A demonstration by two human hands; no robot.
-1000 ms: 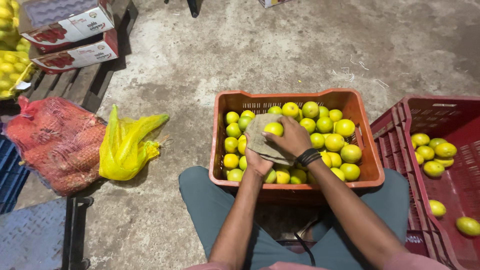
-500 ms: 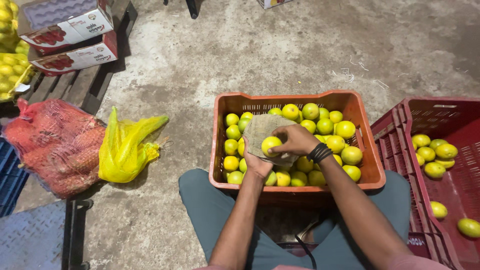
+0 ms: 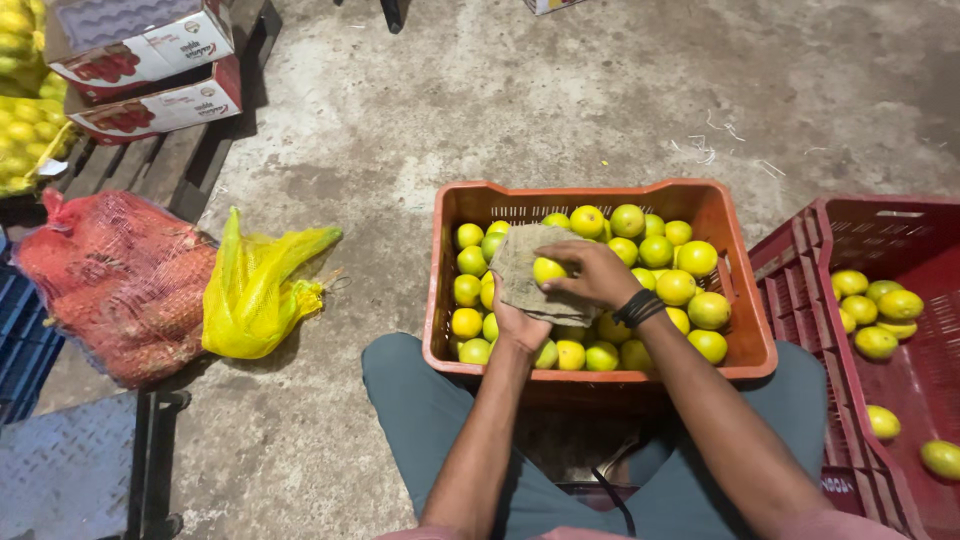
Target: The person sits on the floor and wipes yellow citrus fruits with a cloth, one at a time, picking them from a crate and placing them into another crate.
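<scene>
Over an orange crate [image 3: 745, 345] set between the seated person's knees, a yellow-green fruit [image 3: 549, 270] is gripped in the right hand [image 3: 590, 272], fingers curled around it, and pressed against a drab cloth [image 3: 522, 275]. The cloth is cupped from below by the left hand [image 3: 520, 325], closed around its lower edge, so that the fruit lies in the cloth, above the crate's left half.

The crate is filled with more fruit [image 3: 660, 270] of the same kind, yellow to green, heaped towards the far wall and the right side. A black band [image 3: 637, 307] is worn on the right wrist. Much of the near row of fruit is hidden by the two forearms.

Just to the right, touching or nearly touching the orange crate, a red crate [image 3: 800, 300] is seen, with a few loose fruit [image 3: 880, 305] scattered over its floor. To the left, a yellow mesh bag [image 3: 255, 295] is slumped against a red mesh sack [image 3: 120, 285]. Beyond these, two cardboard boxes [image 3: 150, 70] are stacked on a dark wooden pallet [image 3: 165, 170], and more yellow fruit [image 3: 25, 120] is piled at the far left edge. A ribbed metal plate [image 3: 65, 470] is seen at the lower left.

The floor [image 3: 500, 110] is bare, stained concrete, lit unevenly, with bits of debris strewn over it.
</scene>
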